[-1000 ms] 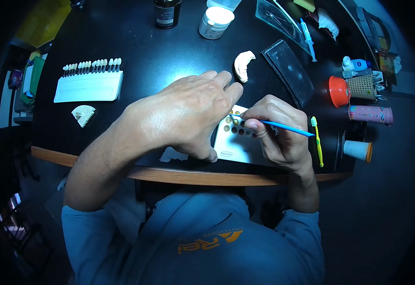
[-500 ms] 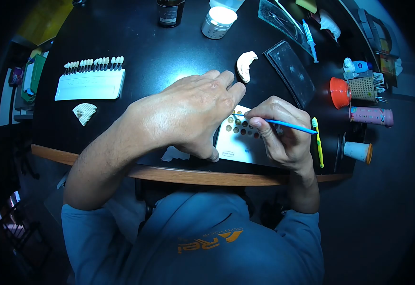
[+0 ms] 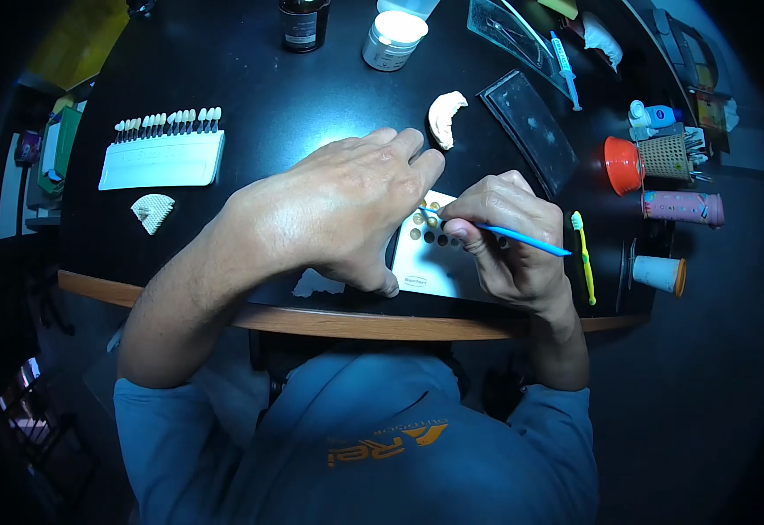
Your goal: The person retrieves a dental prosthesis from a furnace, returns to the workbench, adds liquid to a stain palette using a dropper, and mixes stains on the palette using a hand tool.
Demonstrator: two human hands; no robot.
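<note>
A white palette [image 3: 434, 262] with rows of round wells, some brownish and some dark, lies near the table's front edge. My left hand [image 3: 338, 206] arches palm down over its left side. Its thumb meets the front left corner and its fingers reach the far left edge; the fingertips are mostly hidden. In a pen-like pinch, my right hand [image 3: 513, 232] holds a slim blue stick-like tool [image 3: 526, 239]. The tool's tip is at the back left wells, close beside my left fingers. My right hand covers the palette's right part.
A tooth shade guide [image 3: 161, 162] and a mesh-like fan-shaped piece [image 3: 153, 213] lie left. Behind my hands are a pale dental arch model [image 3: 445, 120], a white jar [image 3: 395, 44] and a dark slab [image 3: 529, 131]. A yellow-green toothbrush [image 3: 584, 262] and an orange bowl [image 3: 623, 166] stand right.
The blue tool's tip and my right hand have shifted slightly left over the wells. The whole view has also moved a little; my left hand keeps its place on the palette.
</note>
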